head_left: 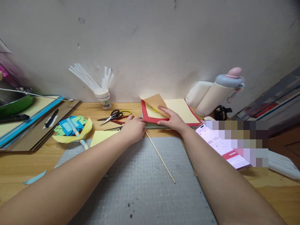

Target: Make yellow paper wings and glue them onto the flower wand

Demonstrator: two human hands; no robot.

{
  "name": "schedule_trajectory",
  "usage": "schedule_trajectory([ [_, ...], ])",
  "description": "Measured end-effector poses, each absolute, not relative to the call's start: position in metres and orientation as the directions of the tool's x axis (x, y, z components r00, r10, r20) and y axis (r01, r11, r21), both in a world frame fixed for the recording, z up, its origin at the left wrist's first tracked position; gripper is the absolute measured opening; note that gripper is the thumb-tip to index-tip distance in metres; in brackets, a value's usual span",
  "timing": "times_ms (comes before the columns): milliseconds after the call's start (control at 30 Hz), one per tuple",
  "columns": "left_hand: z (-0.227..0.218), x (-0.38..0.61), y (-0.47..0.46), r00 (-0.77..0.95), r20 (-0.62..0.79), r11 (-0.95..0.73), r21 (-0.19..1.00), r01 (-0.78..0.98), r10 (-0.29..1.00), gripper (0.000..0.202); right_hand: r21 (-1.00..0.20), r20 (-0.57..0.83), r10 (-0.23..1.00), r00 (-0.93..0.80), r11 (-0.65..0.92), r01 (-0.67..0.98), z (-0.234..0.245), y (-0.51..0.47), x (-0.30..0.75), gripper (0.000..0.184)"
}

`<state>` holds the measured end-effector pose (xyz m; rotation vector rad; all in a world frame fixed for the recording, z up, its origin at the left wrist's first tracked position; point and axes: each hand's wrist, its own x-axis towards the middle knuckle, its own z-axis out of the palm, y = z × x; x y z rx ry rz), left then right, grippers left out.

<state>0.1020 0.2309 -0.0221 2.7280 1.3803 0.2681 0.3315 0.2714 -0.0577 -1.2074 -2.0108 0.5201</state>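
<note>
My right hand (173, 120) is at the front of a stack of coloured paper, its fingers on a raised, curling peach sheet (153, 101) and its thumb low by the red paper (150, 118). Pale yellow paper (185, 109) lies on the red. My left hand (134, 128) is curled closed beside the stack's left front corner; what its fingers hold, if anything, is hidden. From near that hand a thin wooden stick (161, 158) runs toward me across the grey cutting mat (145, 193). A yellow paper piece (103, 137) lies left of it.
Scissors (113, 116) lie behind my left hand, near a paper cup (103, 99) of straws. At left are a paper flower (72, 128), a black pen (51, 118) and cardboard (35, 137). A phone (220, 145) and a bottle (217, 95) are at right.
</note>
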Motion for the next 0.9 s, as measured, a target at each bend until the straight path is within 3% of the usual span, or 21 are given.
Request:
schedule_trajectory([
  [167,-0.0200,0.0995,0.2283,0.600,0.089,-0.606,0.106,0.788,0.795,0.021,-0.636,0.377,0.874,-0.306,0.484,0.601,-0.0599,0.2735,0.3322,0.060],
  [567,-0.0220,0.0979,0.2269,0.609,0.101,-0.616,0.089,0.782,0.787,0.023,-0.595,0.326,0.866,-0.379,0.499,0.630,-0.0573,0.2711,0.3313,0.081],
  [900,-0.0228,0.0980,0.2290,0.600,0.112,-0.610,0.115,0.784,0.792,0.020,-0.609,0.307,0.864,-0.399,0.500,0.616,-0.0552,0.2691,0.3324,0.084],
])
